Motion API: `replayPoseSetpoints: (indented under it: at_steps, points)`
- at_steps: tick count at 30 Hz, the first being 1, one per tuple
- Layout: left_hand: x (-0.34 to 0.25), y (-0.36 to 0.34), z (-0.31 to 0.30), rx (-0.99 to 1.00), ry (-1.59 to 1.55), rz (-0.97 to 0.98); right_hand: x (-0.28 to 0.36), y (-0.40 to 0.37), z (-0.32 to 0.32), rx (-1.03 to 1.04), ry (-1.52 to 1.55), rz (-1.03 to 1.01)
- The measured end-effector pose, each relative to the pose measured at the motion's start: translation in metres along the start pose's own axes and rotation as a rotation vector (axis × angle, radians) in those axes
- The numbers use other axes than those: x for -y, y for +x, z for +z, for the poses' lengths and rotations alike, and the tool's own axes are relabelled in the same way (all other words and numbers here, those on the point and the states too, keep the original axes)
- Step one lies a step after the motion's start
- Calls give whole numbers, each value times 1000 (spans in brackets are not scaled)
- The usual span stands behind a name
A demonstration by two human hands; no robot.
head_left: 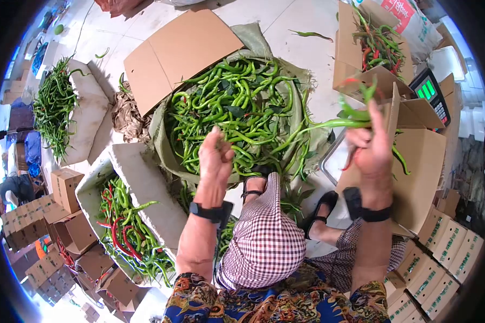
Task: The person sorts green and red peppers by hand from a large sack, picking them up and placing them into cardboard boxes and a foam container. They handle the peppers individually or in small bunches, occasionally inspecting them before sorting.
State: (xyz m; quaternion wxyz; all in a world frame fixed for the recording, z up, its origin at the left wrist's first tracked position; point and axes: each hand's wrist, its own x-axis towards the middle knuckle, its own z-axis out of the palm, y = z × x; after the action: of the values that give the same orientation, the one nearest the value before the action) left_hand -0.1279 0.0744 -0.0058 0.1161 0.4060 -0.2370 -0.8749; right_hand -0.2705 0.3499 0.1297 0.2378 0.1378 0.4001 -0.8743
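A small bunch of green peppers (355, 114), blurred and touched with red, sits in the grip of a person's right hand (373, 153), its forearm reaching forward, one finger extended and the others curled in. The peppers jut out beyond those fingers and to their left, one long pod pointing toward the main heap.

The left hand (215, 156) reaches forward in a loose curl, fingers bent inward; whether they hold anything, one cannot tell. Ahead of them and to their right spreads a heap of green peppers (253, 116) in an open sack (157, 129), with a cardboard sheet (183, 51) angled beyond.

Behind the right fingers and to their right stands an open carton (423, 156); beyond them, another carton (347, 43) holds red and green peppers (383, 48). A scale (429, 91) with a lit green display stands to their right. Left of the left fingers and nearer the body, a white foam box (145, 185) holds mixed peppers (126, 229).
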Motion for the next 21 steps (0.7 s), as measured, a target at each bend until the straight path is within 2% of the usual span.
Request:
replayPoseSetpoints:
  at_steps: [1,2,3,4,6,7,8,9,10,13,15,18,20,21]
  points:
    - [-6,2,-9,11,-5,-63,12,1,-2,-3,-1,-6]
    - [-9,-3,-16,108,17,-91,26,-1,-1,10,-29,-10]
    - [-9,-11,-19,82,-12,-148,38,-1,0,24,-62,-27]
    - [-12,-20,-20,-51,64,-194,51,1,-2,19,-81,-64]
    - [-15,-34,-43,43,202,-208,80,6,1,-9,-191,-21]
    - [-19,-44,-46,22,310,-210,98,6,18,-58,-297,-100]
    - [-17,-50,-60,53,347,-217,125,20,15,-101,-348,-93]
    - [-16,-55,-76,74,371,-255,154,37,10,-21,-374,-97]
    - [-13,-62,-86,8,400,-291,178,57,9,60,-397,-92]
    - [-4,-82,-107,-43,465,-325,221,102,11,-67,-570,-219]
    - [3,-94,-116,-79,552,-360,236,132,-27,-461,-654,-442]
    - [17,-110,-134,-97,695,-368,249,179,-117,-501,-799,-412]
    - [34,-118,-162,-150,846,-337,201,127,-62,-450,-879,-437]
    - [36,-125,-171,-100,894,-370,187,116,-56,-359,-865,-385]
